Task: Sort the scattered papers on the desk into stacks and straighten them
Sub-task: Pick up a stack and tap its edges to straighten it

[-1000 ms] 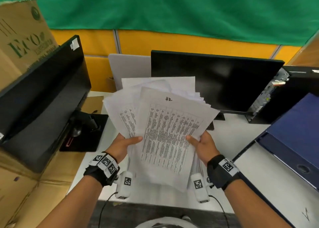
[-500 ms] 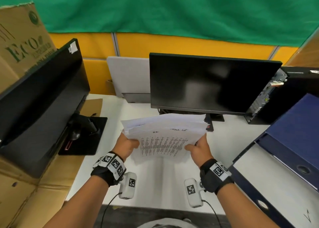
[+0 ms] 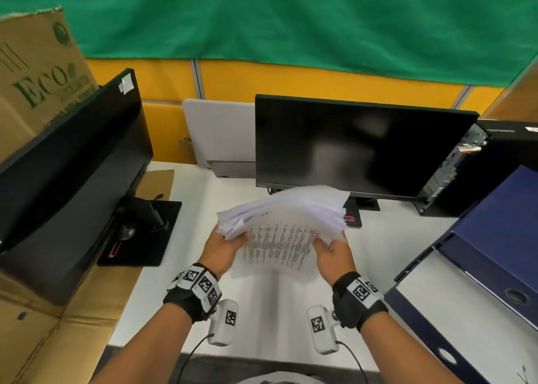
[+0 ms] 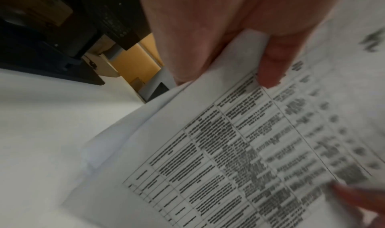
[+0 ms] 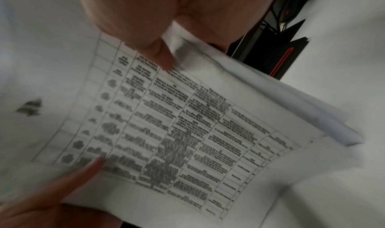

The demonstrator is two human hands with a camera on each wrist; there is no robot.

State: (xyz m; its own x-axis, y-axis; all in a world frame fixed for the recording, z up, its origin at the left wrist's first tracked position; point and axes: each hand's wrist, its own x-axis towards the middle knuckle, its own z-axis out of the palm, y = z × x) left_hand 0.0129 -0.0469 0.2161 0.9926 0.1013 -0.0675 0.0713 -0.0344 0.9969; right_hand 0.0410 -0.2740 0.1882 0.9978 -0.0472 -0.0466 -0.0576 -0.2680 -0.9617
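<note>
A loose bundle of white printed papers (image 3: 279,232) hangs above the white desk (image 3: 262,319), held between both hands. The front sheet carries a printed table (image 4: 239,157) (image 5: 187,141). My left hand (image 3: 224,247) grips the bundle's left edge, thumb on the front sheet (image 4: 268,63). On the bundle's right edge my right hand (image 3: 332,252) grips too, its thumb (image 5: 158,53) pressed on the front sheet. The sheets are uneven and fan out at the top, tilted away from me. The fingers behind the paper are hidden.
A black monitor (image 3: 358,142) stands behind the papers, its stand (image 3: 353,216) just past them. Another monitor (image 3: 67,162) and cardboard boxes (image 3: 40,72) fill the left. A blue binder box (image 3: 495,252) and a computer case (image 3: 477,168) are at the right.
The bundle has come down from an upright fan in front of the monitor to low over the desk, tilted forward. Both hands moved down with it and kept their hold.
</note>
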